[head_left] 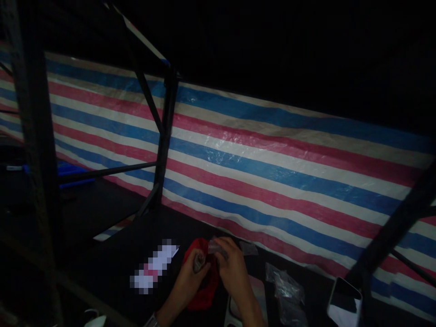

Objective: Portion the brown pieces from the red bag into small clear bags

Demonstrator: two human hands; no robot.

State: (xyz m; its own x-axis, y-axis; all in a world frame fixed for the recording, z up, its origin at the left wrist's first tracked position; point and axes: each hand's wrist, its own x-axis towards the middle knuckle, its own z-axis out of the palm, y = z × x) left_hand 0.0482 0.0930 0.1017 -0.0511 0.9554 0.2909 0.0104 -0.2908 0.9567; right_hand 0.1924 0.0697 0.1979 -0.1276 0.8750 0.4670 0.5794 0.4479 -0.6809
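Over a red, soft bag-like thing [203,299], my two hands are close together. My left hand [187,278] is closed around a small greyish roll-shaped thing [198,261]; it is too dark to tell its kind. In my right hand [232,265], pinched between thumb and fingers, is a small clear plastic bag [214,246]. The red thing lies below and between both hands, partly hidden by them. Beneath my right forearm is a flat, pale-edged object [258,290], partly covered.
Clear plastic bags [287,288] lie to the right, and another [248,248] lies behind my right hand. A phone-like object [344,303] is at far right. A blurred-out white paper [156,263] lies left. Dark metal posts [163,145] and a striped sheet [272,168] bound the shelf.
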